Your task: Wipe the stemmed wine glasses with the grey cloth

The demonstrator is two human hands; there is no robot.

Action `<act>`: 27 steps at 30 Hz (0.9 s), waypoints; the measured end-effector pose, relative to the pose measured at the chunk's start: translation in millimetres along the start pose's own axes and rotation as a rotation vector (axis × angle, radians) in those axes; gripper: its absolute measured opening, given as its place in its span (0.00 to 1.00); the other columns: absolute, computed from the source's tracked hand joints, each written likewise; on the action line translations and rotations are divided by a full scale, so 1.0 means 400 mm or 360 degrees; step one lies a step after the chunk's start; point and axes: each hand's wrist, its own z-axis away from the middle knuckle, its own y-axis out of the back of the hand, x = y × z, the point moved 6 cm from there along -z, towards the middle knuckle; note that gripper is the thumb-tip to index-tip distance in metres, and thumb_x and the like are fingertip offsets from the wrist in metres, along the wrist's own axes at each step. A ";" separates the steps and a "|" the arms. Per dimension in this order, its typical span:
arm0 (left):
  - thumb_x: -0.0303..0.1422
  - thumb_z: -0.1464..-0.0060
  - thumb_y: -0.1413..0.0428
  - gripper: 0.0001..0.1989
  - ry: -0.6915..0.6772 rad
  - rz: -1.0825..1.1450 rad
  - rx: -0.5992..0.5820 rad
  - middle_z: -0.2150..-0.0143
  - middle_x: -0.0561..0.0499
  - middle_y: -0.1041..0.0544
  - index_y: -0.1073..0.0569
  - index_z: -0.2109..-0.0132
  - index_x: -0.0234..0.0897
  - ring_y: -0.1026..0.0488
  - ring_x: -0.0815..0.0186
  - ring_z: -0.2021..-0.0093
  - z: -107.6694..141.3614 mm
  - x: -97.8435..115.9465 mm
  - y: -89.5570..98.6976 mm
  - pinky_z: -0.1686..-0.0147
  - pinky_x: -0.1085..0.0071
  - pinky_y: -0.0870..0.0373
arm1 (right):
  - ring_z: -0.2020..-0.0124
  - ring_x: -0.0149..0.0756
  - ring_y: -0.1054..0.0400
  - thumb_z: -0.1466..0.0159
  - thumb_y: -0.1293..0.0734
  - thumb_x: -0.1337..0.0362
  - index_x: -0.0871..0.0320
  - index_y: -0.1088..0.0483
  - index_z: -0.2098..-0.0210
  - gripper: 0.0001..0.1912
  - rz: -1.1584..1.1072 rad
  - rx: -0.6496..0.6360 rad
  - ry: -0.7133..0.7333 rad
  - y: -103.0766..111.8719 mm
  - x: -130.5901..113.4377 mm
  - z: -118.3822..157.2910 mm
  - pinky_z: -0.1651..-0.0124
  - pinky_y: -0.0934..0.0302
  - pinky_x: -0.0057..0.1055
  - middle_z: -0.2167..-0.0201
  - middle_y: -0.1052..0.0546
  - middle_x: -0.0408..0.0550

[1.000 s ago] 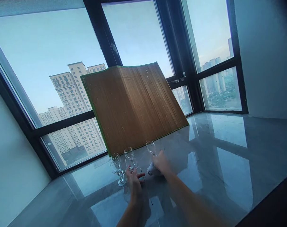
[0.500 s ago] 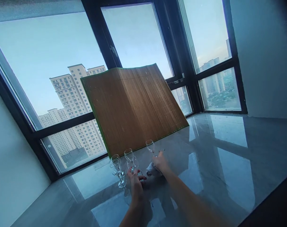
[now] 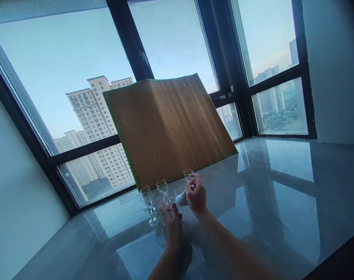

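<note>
My left hand (image 3: 172,221) is closed around the lower part of a clear wine glass (image 3: 169,193); its bowl rises above my fingers, while the grip on the stem is partly hidden. My right hand (image 3: 197,196) pinches a white cloth (image 3: 181,199), which hangs toward that glass. Just behind my right fingers stands another wine glass (image 3: 188,174), its lower part hidden by the hand. To the left of my left hand, several more stemmed glasses stand close together, among them a front glass (image 3: 146,201) and a rear glass (image 3: 162,186).
A brown bamboo mat (image 3: 171,132) with green edging leans against the dark window frame (image 3: 133,42) behind the glasses. The glossy grey surface (image 3: 223,241) reflects the windows. White walls (image 3: 16,194) close in at both sides.
My right hand has drawn back from the rear glass and lifted the white cloth off the surface toward the left hand. The view has shifted slightly.
</note>
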 end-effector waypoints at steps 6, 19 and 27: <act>0.42 0.43 0.42 0.30 -0.0176 -0.0089 0.0098 0.51 0.45 0.27 0.37 0.36 0.41 0.26 0.61 0.60 0.006 0.013 0.010 0.58 0.66 0.29 | 0.71 0.36 0.35 0.40 0.38 0.65 0.55 0.38 0.49 0.18 -0.0023 -0.0132 0.0420 -0.023 -0.057 0.060 0.63 0.39 0.32 0.71 0.33 0.40; 0.42 0.41 0.44 0.25 -0.0418 -0.0296 -0.0065 0.55 0.48 0.28 0.32 0.39 0.40 0.30 0.63 0.61 0.038 0.069 -0.015 0.54 0.65 0.30 | 0.60 0.42 0.34 0.37 0.43 0.65 0.56 0.41 0.47 0.18 -0.0050 0.0523 0.0132 0.074 -0.016 -0.013 0.52 0.39 0.38 0.60 0.33 0.49; 0.43 0.42 0.43 0.26 -0.0317 -0.0248 -0.0014 0.57 0.47 0.26 0.32 0.39 0.39 0.28 0.62 0.61 0.020 0.046 -0.003 0.55 0.64 0.29 | 0.68 0.37 0.30 0.39 0.41 0.65 0.56 0.35 0.50 0.17 -0.0031 -0.0212 0.0168 -0.022 0.021 -0.013 0.61 0.38 0.32 0.66 0.26 0.46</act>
